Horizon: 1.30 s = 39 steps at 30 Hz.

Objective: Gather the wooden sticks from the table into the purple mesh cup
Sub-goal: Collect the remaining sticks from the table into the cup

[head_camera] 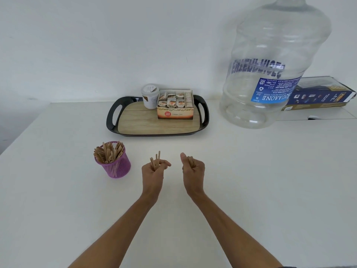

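With the left hand [153, 171] curled around a small bunch of thin wooden sticks [156, 160] and the right hand [193, 167] fisted on a few more, each bundle would best drop upright into the crowded purple mesh cup [114, 163] at 9 o'clock.

**Tray, tea and a big bottle on the white table**

A black tray [111, 115] with a wood-look floor sits far from the viewer, near the wall [96, 45]. On its far right part stands an open tea box [174, 114] packed with upright tea bags [173, 100]. Just left of the box, touching or nearly so, is a white lidded tub [150, 95]. At the right a large clear water bottle [270, 64] stands upside down, its label inverted. Behind it lies a flat dark-blue carton [324, 95]. All rest on the white table [251, 171].
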Available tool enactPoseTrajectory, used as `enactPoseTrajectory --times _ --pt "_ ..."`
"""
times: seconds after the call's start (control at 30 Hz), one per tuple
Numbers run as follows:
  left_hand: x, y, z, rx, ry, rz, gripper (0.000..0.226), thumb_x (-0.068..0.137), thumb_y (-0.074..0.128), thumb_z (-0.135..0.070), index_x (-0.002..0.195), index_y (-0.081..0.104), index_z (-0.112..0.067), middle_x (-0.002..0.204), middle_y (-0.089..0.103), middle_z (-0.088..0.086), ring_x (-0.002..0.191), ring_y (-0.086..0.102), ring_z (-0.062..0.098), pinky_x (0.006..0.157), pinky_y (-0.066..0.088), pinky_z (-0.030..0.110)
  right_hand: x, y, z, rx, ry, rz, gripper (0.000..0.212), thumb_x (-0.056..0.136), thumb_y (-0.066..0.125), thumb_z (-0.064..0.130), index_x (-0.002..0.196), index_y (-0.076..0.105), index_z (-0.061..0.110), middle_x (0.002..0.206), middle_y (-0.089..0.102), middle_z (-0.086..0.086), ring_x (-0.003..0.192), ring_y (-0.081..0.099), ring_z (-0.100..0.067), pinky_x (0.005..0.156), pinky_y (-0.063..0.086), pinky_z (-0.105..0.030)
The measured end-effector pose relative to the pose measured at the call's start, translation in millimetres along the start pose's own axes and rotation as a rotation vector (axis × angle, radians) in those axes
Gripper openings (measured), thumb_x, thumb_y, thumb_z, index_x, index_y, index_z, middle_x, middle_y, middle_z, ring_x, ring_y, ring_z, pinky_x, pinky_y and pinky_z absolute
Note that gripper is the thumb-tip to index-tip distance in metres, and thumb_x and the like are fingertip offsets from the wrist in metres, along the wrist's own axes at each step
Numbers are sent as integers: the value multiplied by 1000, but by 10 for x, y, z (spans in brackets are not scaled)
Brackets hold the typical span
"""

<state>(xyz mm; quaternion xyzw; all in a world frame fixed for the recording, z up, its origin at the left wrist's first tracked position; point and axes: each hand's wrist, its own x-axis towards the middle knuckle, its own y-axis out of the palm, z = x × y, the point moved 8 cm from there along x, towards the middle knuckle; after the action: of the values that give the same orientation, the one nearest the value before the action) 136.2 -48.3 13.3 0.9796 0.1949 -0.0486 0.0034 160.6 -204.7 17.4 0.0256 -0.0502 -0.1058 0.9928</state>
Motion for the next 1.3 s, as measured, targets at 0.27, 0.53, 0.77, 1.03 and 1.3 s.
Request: enactPoseTrajectory --times 0.27,0.53,0.77,1.03,1.3 --pt "-45 15 -60 31 115 -41 37 99 54 -27 74 73 -7 55 27 7 50 25 12 67 42 7 -59 82 -77 -31 8 26 61 97 58 9 51 20 19 46 17 7 48 16 -11 49 23 -23" --pt "-36 44 -170 -10 144 -57 57 95 62 -21 54 24 -8 53 19 8 53 18 20 49 26 24 -46 134 58 -27 -96 25 58 98 59 13 54 20 9 50 18 -4 50 17 -16 49 20 -31" --pt "-93 47 2 -3 113 -68 60 97 57 -24 55 27 6 51 24 20 52 21 27 50 25 32 -126 188 -108 -60 -51 68 58 99 57 14 53 23 10 48 19 2 49 17 -14 49 20 -27" --pt "-24 83 -163 -22 174 -1 39 101 45 -35 88 76 -14 52 29 15 48 27 22 49 40 21 -56 184 17 -39 -75 46 59 101 54 13 53 21 21 46 18 12 48 16 -12 48 24 -21" --pt "6 73 -240 48 221 -40 32 93 64 -20 65 69 -5 52 26 24 51 25 23 65 46 18 -21 186 17 -15 -80 40 58 100 54 13 53 20 17 49 17 9 51 15 -15 55 25 -31"
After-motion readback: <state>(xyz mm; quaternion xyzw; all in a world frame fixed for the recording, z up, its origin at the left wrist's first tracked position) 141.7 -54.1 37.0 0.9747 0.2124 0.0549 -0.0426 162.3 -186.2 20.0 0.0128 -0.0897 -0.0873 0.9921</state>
